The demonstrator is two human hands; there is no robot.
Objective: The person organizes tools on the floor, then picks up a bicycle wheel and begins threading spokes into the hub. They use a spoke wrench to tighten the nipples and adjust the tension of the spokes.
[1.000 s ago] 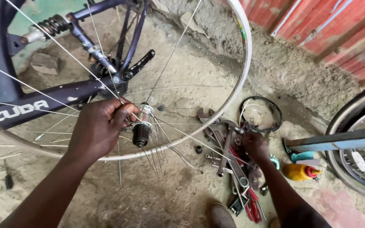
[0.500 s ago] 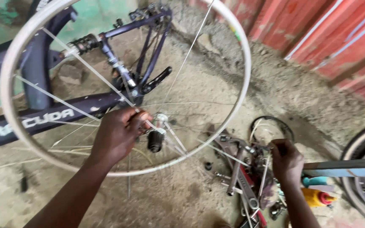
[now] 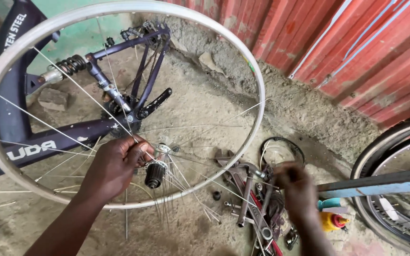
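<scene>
At frame centre, the silver spoked bicycle wheel rim (image 3: 257, 71) has tilted higher since a second ago, its black hub (image 3: 154, 174) pinched by the left hand (image 3: 115, 166). The right hand (image 3: 296, 182), blurred, has lifted off the pile of metal tools (image 3: 252, 208) at lower right on the sandy floor (image 3: 205, 104); whether its grip holds anything I cannot tell.

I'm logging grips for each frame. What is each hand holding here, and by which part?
The left hand grips the bicycle wheel at its hub. The right hand is blurred over the tool pile; its hold cannot be told.
</scene>
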